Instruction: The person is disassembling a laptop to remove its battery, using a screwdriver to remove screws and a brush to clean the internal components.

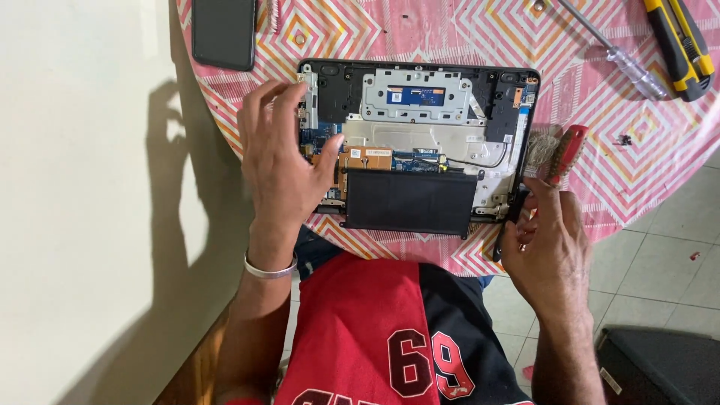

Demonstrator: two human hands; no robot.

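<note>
An opened laptop base (491, 79) lies on the patterned tablecloth, its circuit board, metal plates and black battery (409, 201) exposed. My left hand (281, 154) rests flat on the laptop's left side, fingers spread over the board and hinge area, holding nothing. At the laptop's right edge my right hand (546, 240) grips a red-handled brush (559, 150), whose bristles point toward the laptop's right rim. A thin dark tool also seems to sit in that hand, running down past the table edge.
A black phone (223, 31) lies at the table's top left. A clear-handled screwdriver (615, 52) and a yellow-black utility knife (684, 46) lie at the top right. A small dark screw (622, 139) sits on the cloth. A dark box (660, 367) stands on the tiled floor.
</note>
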